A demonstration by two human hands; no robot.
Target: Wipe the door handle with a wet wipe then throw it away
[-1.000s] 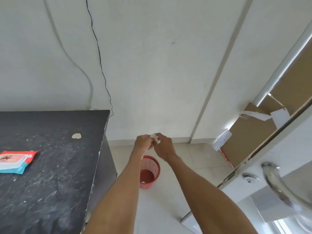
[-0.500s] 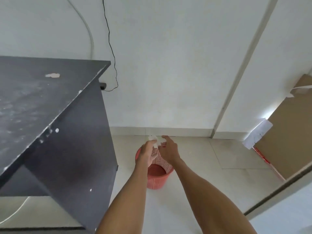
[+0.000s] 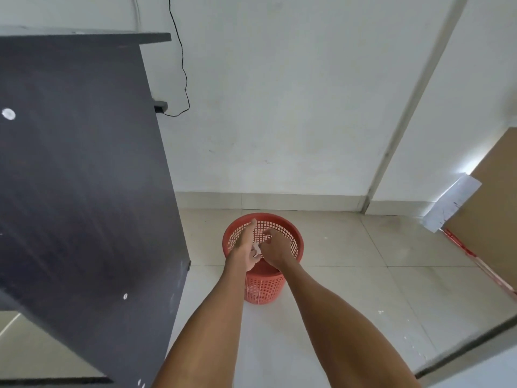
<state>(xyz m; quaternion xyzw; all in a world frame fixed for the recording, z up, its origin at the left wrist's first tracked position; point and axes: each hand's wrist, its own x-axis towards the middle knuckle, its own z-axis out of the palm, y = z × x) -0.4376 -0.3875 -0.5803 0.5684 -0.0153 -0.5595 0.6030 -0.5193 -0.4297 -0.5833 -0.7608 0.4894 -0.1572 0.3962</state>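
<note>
A small crumpled white wet wipe (image 3: 256, 251) sits between my two hands, directly above the open mouth of a red mesh waste basket (image 3: 291, 233) on the floor. My left hand (image 3: 245, 252) pinches the wipe at the thumb, with its index finger stretched out over the basket's far rim. My right hand (image 3: 276, 250) hovers beside it, fingers loosely curled and apart, its thumb close to the wipe. The door handle is out of view.
A black table's side panel (image 3: 84, 191) fills the left, close to the basket. A thin black cable (image 3: 183, 65) hangs down the white wall. Brown cardboard (image 3: 498, 208) with a white paper flap leans at the right. The door's edge (image 3: 475, 343) crosses the lower right over pale floor tiles.
My head has tilted down and nearer, so the tabletop, wipe packet and door handle left the view. Both hands dropped over the basket. My right hand let go of the wipe.
</note>
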